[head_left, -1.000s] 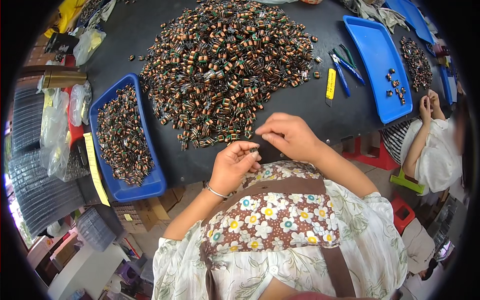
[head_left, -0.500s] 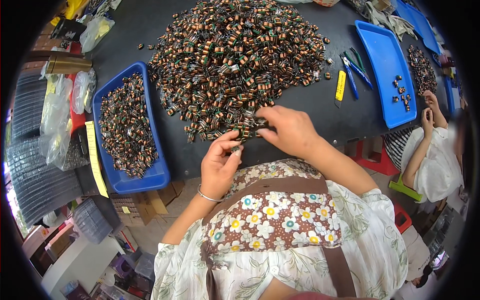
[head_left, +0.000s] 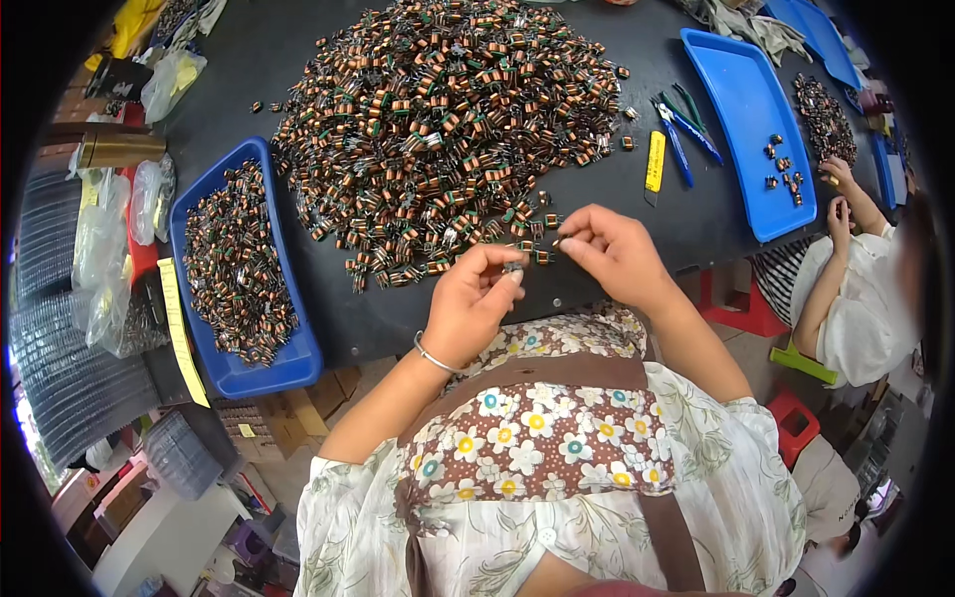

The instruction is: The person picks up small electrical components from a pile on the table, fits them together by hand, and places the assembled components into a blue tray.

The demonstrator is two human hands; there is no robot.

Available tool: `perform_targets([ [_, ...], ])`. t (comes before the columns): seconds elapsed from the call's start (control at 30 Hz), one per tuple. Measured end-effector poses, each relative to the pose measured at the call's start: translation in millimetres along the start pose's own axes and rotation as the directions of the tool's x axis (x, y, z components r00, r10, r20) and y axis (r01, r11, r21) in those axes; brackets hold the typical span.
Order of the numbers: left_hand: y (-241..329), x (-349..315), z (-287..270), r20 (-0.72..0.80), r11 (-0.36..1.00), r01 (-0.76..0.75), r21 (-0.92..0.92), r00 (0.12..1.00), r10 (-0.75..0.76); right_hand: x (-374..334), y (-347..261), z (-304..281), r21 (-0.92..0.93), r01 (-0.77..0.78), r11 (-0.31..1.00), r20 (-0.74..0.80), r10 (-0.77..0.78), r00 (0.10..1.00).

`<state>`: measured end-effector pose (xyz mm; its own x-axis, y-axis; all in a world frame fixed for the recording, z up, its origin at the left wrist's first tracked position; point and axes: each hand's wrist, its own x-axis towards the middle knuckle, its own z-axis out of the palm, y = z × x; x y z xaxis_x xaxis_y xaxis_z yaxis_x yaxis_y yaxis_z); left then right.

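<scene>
A large heap of small copper-wound coils (head_left: 448, 129) with wire legs and bits of green covers the dark table (head_left: 617, 209) in front of me. At the heap's near edge my left hand (head_left: 470, 306) pinches one coil (head_left: 514, 269) between thumb and forefinger. To its right, my right hand (head_left: 625, 261) has thumb and fingertips drawn together close to a few loose coils. What those fingertips hold, if anything, is too small to make out. Several coils lie just beyond both hands, at the heap's fringe.
At left stands a deep blue bin (head_left: 303, 368) full of coils. Right of the heap lie a yellow cutter (head_left: 655, 162) and blue-handled pliers (head_left: 676, 149), then a blue tray (head_left: 736, 109) holding several coils. A co-worker's hands (head_left: 839, 189) are at the far right.
My right hand has drawn back from the heap to the right, and its fingers have come together. My left hand has moved right, still pinching a coil. The whole view has shifted slightly.
</scene>
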<state>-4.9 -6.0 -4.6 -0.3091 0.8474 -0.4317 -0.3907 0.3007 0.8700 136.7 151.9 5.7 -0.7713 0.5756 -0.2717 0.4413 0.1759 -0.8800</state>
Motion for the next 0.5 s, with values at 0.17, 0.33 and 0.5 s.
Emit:
perform_targets([
  [0.17, -5.1, -3.1, 2.3, 0.044, 0.964, 0.167, -0.205, 0.986, -0.161, -4.9, -12.8, 23.4, 0.200, -0.026, 0.979, 0.169, -0.008, 0.986],
  [0.33, 1.8, -16.0, -8.3, 0.052, 0.961, 0.228, -0.154, 0.974, -0.222, -2.3, -21.0, 33.4, 0.126, 0.263, 0.956, 0.120, -0.278, 0.953],
  [0.5, 2.4, -20.2, -10.9, 0.044, 0.972, 0.205, -0.120, 0.979, -0.201, 11.4, -4.1, 22.1, -0.439, 0.184, 0.880, -0.111, -0.256, 0.960],
])
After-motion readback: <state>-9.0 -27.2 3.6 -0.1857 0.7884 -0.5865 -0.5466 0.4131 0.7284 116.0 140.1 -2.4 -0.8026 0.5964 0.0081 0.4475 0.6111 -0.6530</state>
